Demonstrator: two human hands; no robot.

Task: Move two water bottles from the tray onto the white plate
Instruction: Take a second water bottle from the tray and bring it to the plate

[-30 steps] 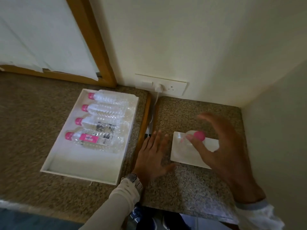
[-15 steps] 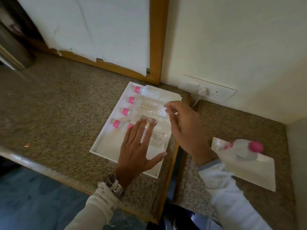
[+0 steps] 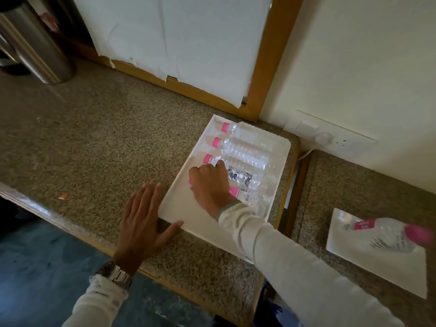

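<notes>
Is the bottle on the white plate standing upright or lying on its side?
Lying on its side. The bottle stretches flat across the white plate, its pink cap pointing sideways to the right.

A single head-worn, wide-angle view looked steeply down and forward from close above the front edge of the granite counter (image 3: 99, 147), facing the rear wall; the tray (image 3: 179, 215) sat mid-frame, the white plate (image 3: 387, 267) near the right edge.

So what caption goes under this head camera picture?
Right hand reaches a clear pink-capped water bottle in the white tray; another bottle lies on the white plate.
</notes>
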